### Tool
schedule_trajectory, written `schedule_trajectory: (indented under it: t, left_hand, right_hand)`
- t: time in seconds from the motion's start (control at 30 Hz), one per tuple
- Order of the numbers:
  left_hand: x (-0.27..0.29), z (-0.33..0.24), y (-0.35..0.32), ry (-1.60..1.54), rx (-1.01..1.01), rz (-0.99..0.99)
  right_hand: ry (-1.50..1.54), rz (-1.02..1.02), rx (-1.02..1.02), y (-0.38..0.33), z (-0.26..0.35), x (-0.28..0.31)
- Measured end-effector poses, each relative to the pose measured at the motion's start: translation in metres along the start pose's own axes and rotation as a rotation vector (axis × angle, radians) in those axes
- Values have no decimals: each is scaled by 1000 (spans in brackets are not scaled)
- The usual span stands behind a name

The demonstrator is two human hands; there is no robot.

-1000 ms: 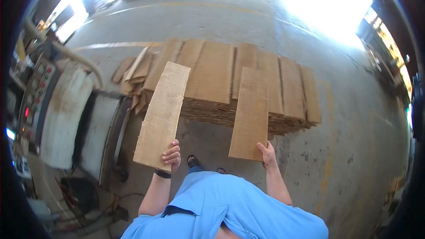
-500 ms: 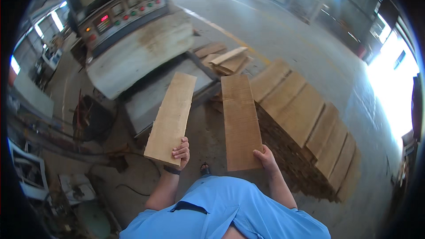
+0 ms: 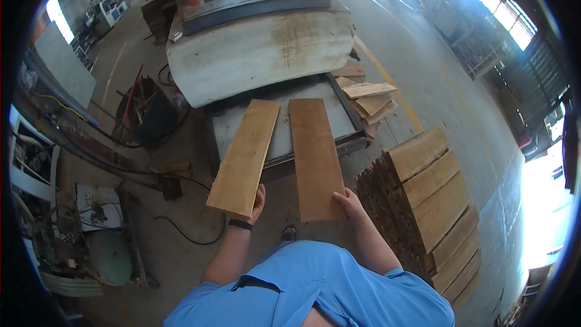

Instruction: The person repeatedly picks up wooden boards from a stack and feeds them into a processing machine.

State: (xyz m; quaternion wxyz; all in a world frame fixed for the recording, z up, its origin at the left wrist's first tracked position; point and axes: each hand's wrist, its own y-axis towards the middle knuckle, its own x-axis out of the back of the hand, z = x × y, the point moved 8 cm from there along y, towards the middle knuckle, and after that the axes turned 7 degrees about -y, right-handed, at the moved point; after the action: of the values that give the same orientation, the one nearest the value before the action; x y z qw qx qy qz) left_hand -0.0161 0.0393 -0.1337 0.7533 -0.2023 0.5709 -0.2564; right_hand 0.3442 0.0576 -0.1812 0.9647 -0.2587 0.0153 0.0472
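Bare concrete floor (image 3: 423, 79) surrounds a grey machine (image 3: 260, 42); cables (image 3: 181, 230) trail left of it. Daylight floods in beyond its right side.

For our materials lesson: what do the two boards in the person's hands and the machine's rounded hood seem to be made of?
Left board: apparently raw, unfinished wood, pale tan and matt, with faint grain.
Right board: the same kind, slightly darker brown, with no visible coating.
Machine hood: probably painted sheet metal, off-white with rusty brown stains and scuffs.
Left hand and right hand each hold a board's near end.
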Motion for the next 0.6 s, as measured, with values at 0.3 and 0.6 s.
schedule_trajectory:
  t: [0.3,0.6]
  left_hand:
    - [-6,-132,-54,243,-751,210]
    - [130,-158,-8,578,-1132,-404]
  right_hand:
    - [-144,-126,82,83,-12,11]
    - [-397,-195,140,157,-7,31]
